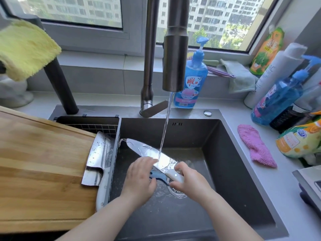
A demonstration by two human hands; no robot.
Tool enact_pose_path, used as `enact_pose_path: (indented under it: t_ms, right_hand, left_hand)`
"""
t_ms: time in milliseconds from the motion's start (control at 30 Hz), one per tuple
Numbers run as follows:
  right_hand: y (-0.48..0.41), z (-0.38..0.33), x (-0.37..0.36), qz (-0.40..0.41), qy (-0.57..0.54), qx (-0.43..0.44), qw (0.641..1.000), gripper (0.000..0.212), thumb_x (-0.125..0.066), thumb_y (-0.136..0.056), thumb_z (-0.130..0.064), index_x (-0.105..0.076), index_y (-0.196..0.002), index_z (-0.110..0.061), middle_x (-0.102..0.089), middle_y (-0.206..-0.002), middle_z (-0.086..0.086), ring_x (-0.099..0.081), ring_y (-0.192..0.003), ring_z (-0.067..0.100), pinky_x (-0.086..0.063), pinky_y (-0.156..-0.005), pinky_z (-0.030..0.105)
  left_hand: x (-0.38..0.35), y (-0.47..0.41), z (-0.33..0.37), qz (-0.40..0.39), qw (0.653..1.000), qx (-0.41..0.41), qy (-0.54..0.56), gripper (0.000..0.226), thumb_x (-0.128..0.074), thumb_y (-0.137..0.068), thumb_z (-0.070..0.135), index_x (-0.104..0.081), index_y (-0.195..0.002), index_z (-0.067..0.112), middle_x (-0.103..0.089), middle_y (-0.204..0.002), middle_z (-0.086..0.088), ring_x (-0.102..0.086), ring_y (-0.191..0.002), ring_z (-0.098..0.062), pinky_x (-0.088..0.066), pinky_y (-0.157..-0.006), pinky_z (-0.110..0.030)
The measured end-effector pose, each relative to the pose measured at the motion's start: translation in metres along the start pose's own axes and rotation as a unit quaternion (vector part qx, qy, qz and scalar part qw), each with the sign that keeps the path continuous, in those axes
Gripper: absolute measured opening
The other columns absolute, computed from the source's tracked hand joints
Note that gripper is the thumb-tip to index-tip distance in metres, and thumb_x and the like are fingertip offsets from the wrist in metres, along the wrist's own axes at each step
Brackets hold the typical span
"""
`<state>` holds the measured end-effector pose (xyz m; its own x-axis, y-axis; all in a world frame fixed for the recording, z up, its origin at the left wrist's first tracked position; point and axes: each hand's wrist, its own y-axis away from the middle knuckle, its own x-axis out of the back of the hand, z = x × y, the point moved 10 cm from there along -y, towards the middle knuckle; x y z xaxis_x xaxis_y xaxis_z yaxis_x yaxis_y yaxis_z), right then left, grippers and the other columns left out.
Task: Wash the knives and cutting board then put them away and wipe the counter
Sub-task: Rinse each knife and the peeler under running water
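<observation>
A steel knife (147, 150) with a white handle is held flat over the dark sink (225, 153), under water running from the faucet (175, 58). My right hand (189, 180) grips its handle. My left hand (140, 178) lies on the blade near the handle with fingers flat. A blue object (157, 176) shows beneath the knife; what it is I cannot tell. A wet cleaver (99, 159) with a white handle lies on the right edge of the wooden cutting board (43, 162), which spans the sink's left side.
A blue dish soap bottle (192, 80) stands behind the sink. A pink cloth (255, 146) lies on the counter to the right, beside several bottles and pouches. A yellow towel (24, 47) hangs at the upper left. A wire basket (93, 126) sits in the sink's left corner.
</observation>
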<state>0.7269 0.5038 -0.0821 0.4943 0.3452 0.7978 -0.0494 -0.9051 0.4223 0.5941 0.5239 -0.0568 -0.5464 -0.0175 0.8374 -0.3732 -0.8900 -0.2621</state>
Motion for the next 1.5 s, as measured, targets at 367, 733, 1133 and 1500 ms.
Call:
enact_pose_path:
  t_ms: [367,733,1133,1500]
  right_hand:
    - [0.029,-0.003,-0.027,0.047,-0.263,0.003,0.964,0.020,-0.048,-0.093,-0.023,-0.049,-0.074,-0.024,-0.055,-0.076,-0.006,-0.047,-0.071,0.009,-0.034,-0.060,0.015]
    - [0.035,-0.021,-0.078,-0.034,-0.701,-0.092,0.707,0.037,-0.028,-0.101,-0.027,-0.054,-0.112,-0.002,-0.068,-0.100,0.007,-0.060,-0.075,0.017,-0.045,-0.059,0.029]
    - [0.032,-0.088,-0.008,0.256,0.084,0.242,0.932,0.056,-0.047,-0.069,-0.027,-0.046,-0.125,-0.017,-0.058,-0.130,0.005,-0.044,-0.127,0.020,-0.021,-0.108,0.031]
    - [-0.010,-0.068,-0.025,0.194,0.195,0.205,0.939,0.082,-0.073,-0.044,-0.028,-0.047,-0.121,-0.015,-0.064,-0.120,0.005,-0.056,-0.115,0.024,-0.041,-0.099,0.029]
  left_hand:
    - [-0.053,0.050,0.000,-0.242,0.922,0.190,0.234,0.011,-0.050,-0.091,0.038,-0.050,-0.082,0.030,-0.058,-0.086,0.008,-0.054,-0.083,-0.012,-0.043,-0.079,-0.026]
    - [-0.043,0.060,0.018,-0.263,0.877,0.240,0.324,0.014,-0.049,-0.091,0.014,-0.046,-0.079,0.021,-0.052,-0.070,0.004,-0.051,-0.042,0.002,-0.040,-0.044,-0.012]
    - [0.016,0.051,-0.059,-0.180,0.893,0.316,0.266,0.016,-0.065,-0.080,0.019,-0.052,-0.071,0.014,-0.047,-0.056,0.000,-0.043,-0.039,-0.010,-0.033,-0.037,-0.016]
    - [0.016,0.049,-0.073,-0.212,0.880,0.326,0.274,0.016,-0.073,-0.074,0.020,-0.060,-0.066,0.016,-0.046,-0.041,0.008,-0.040,-0.034,-0.008,-0.032,-0.040,-0.019]
